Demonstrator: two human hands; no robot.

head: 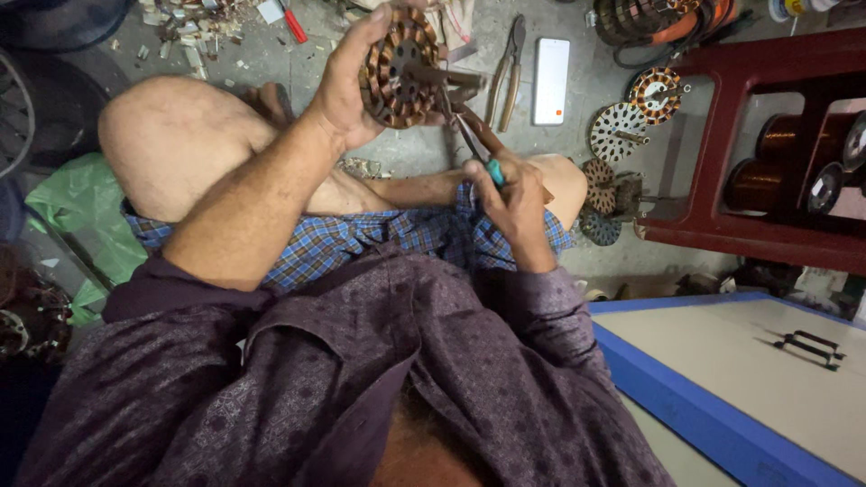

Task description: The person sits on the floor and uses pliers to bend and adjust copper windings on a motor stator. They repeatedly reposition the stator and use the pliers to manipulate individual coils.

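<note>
Left hand up high, fingers curled round the rim of a copper-wound fan stator, holding it above the concrete floor. Right hand sits lower, over the lap, fingers pressed tight around a green-handled tool whose tip reaches the stator's edge. Pliers and a white phone lie just beyond.

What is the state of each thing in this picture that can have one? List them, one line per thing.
Left hand: closed around the wound stator, holding it up.
Wound stator: held, copper coils in place, shaft pointing right.
Right hand: gripping the cutters' handles.
Cutters: held, tips at the stator; whether they are open is unclear.
Pliers: lying on the floor, unused.
Phone: flat on the floor, screen dark.
Copper wire spools: resting in the red rack.
</note>
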